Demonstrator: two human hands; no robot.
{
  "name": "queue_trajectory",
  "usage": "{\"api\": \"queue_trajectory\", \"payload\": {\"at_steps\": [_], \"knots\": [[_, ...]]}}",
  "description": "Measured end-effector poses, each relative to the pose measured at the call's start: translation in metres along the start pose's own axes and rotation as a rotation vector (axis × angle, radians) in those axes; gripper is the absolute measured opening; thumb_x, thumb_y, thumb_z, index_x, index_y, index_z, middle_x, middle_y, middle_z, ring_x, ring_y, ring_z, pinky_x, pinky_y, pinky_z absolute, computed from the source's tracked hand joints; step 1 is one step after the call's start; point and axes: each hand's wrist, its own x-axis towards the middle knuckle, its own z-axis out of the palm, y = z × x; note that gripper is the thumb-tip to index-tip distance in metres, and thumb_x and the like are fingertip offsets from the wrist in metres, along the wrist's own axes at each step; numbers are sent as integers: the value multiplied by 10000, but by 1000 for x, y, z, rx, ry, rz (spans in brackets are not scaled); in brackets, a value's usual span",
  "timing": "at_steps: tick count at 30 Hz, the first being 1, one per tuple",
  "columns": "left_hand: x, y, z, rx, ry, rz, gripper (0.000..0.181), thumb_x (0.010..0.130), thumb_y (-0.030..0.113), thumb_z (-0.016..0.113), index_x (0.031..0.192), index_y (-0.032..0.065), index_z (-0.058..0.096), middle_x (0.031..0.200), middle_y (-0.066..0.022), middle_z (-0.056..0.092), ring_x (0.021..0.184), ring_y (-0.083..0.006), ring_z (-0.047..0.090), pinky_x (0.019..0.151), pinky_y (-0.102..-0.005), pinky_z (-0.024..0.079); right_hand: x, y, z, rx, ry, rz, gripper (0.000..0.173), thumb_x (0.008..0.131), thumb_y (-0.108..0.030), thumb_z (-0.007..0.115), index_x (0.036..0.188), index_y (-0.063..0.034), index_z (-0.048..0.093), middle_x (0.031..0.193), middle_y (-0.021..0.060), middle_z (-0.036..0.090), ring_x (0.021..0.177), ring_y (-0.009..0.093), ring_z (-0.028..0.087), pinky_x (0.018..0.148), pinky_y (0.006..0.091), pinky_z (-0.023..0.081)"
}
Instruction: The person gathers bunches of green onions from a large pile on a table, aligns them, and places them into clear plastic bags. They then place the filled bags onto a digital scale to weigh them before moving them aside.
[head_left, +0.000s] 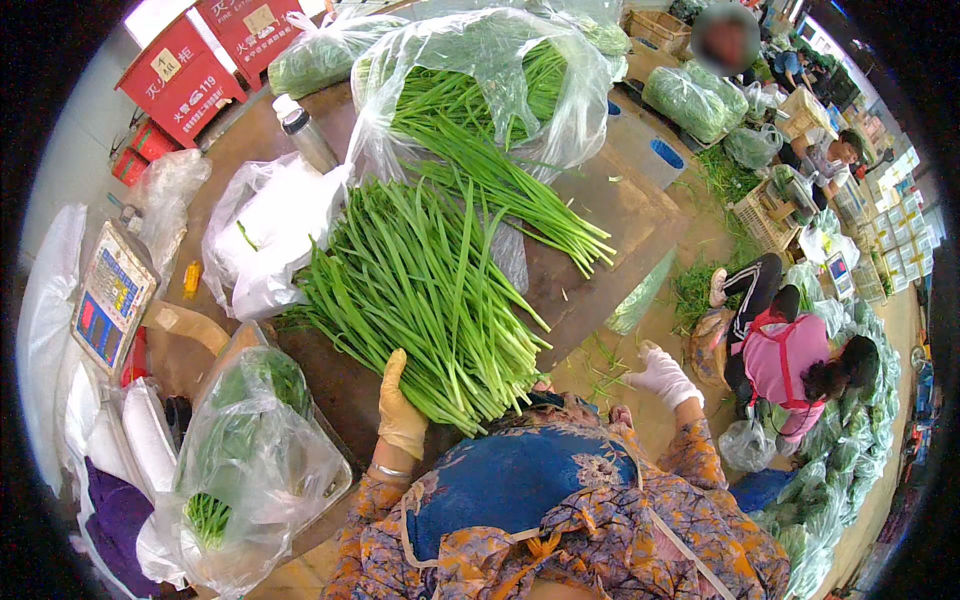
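A broad pile of green garlic chives (427, 300) lies on the brown table (622, 195) before me, its pale cut ends pointing towards my body. My left hand (403, 405), in a yellowish glove, rests against the near left side of the pile, thumb up; whether its fingers grip any stems is hidden. My right hand (664, 376), in a white glove, is off the table's edge to the right, fingers apart and holding nothing. Beyond the pile, more chives (517, 195) spill out of a large clear plastic bag (585, 127). White plastic bags (274, 225) lie left of the pile.
At the left stand a digital scale (112, 296) and a tray with bagged greens (255, 450). A metal bottle (307, 135) stands at the back, near red fire-equipment boxes (176, 82). A person in pink (787, 352) sits at the right among bagged vegetables (840, 450); others work farther back.
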Motion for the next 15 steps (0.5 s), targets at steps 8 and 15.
{"api": "queue_trajectory", "payload": {"at_steps": [8, 15], "knots": [[-13, 2, 2, 67, 16, -23, 500, 926, 373, 549, 1280, 21, 505, 1217, -90, 585, 1052, -239, 588, 933, -373, 461, -10, -82, -50, 904, -236, 96, 344, 882, -232, 646, 1176, -56, 608, 1012, 35, 670, 897, 111, 604, 828, 266, 483], [-12, -1, -9, 366, 151, 321, 629, 920, 165, 590, 1447, 59, 265, 1422, -91, 384, 1221, -241, 434, 1033, -372, 358, -20, -185, -10, 209, -107, -660, 566, 811, -535, 628, 1067, -34, 572, 985, 215, 608, 945, 392, 600, 778, 430, 491]]}}
